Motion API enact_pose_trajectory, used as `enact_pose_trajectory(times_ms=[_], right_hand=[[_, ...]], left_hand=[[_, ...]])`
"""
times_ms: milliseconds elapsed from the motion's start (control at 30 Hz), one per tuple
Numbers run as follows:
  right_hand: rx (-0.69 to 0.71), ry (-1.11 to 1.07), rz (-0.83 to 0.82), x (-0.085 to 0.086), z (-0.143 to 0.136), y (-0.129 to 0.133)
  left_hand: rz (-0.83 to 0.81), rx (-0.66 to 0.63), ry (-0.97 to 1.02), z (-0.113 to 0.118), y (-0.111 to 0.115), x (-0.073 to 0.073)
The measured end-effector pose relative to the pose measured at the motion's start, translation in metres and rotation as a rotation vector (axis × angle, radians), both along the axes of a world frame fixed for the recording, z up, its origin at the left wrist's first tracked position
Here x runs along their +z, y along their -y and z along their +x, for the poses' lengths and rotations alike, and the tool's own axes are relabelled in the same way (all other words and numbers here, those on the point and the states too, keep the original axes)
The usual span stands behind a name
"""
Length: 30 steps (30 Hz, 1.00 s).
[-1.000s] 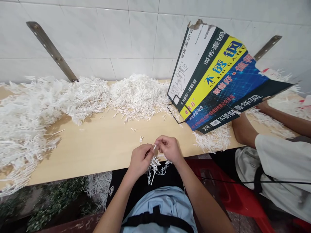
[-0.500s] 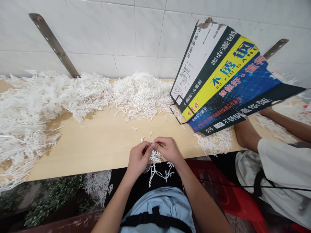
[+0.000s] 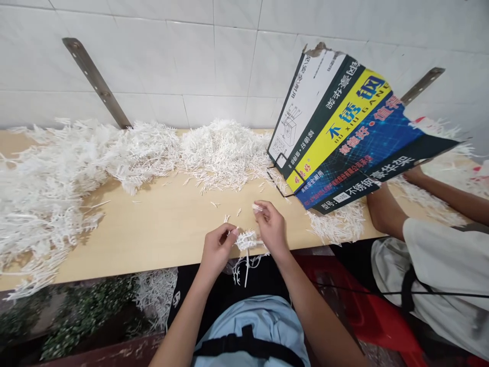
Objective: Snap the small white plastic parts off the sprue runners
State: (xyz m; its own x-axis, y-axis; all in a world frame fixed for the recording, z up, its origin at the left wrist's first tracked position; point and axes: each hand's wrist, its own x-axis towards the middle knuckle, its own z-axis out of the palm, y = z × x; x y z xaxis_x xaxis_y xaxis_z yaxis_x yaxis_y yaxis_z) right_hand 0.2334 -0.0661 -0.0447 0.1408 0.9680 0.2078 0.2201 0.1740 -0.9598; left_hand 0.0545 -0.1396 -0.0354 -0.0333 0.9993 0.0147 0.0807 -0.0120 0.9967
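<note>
My left hand (image 3: pixel 217 248) is closed at the table's front edge, its thumb and finger pinching a white branched plastic sprig (image 3: pixel 246 240). The sprig's thin stems hang over the edge above my lap. Higher and to the right, my right hand (image 3: pixel 272 228) pinches a small white plastic bit (image 3: pixel 257 207) between thumb and fingertips, apart from my left hand. A few loose white bits (image 3: pixel 215 204) lie on the wooden table (image 3: pixel 164 219) just beyond my hands. A heap of white branched pieces (image 3: pixel 225 153) lies behind them.
A larger white heap (image 3: pixel 49 178) covers the table's left side. On the right stands a printed cardboard panel (image 3: pixel 336 137) in a black wire holder (image 3: pixel 280 178). Beyond it a co-worker's arm (image 3: pixel 385 211) reaches over the table. Green artificial foliage (image 3: pixel 76 316) lies below the left edge.
My hands were together at the sprig. My right hand has moved up and right, away from my left, with a small white bit in its fingers. The view has shifted slightly.
</note>
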Motion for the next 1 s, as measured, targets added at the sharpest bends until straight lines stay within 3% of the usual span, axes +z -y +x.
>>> enact_pose_trajectory(times_ms=[67, 200, 400, 500, 633, 767, 1000], right_hand=[[0.026, 0.134, 0.028, 0.003, -0.002, 0.003], [0.040, 0.153, 0.066, 0.011, -0.004, 0.017], [0.441, 0.247, 0.068, 0.029, -0.006, 0.028], [0.532, 0.281, 0.075, 0.033, -0.006, 0.028], [0.553, 0.339, 0.095, 0.030, -0.006, 0.026], [0.494, 0.285, 0.105, 0.027, -0.007, 0.025], [0.424, 0.160, 0.128, 0.026, -0.004, 0.024]], left_hand=[[-0.024, 0.044, 0.024, 0.005, -0.004, 0.000], [-0.030, 0.093, 0.112, 0.007, -0.007, 0.001], [-0.045, 0.073, 0.280, -0.004, -0.008, 0.001], [-0.086, 0.088, 0.401, -0.005, -0.009, 0.002], [-0.103, 0.144, 0.417, -0.004, -0.009, 0.002], [-0.076, 0.157, 0.306, 0.000, -0.009, 0.000], [-0.052, 0.017, 0.080, 0.003, -0.007, 0.004]])
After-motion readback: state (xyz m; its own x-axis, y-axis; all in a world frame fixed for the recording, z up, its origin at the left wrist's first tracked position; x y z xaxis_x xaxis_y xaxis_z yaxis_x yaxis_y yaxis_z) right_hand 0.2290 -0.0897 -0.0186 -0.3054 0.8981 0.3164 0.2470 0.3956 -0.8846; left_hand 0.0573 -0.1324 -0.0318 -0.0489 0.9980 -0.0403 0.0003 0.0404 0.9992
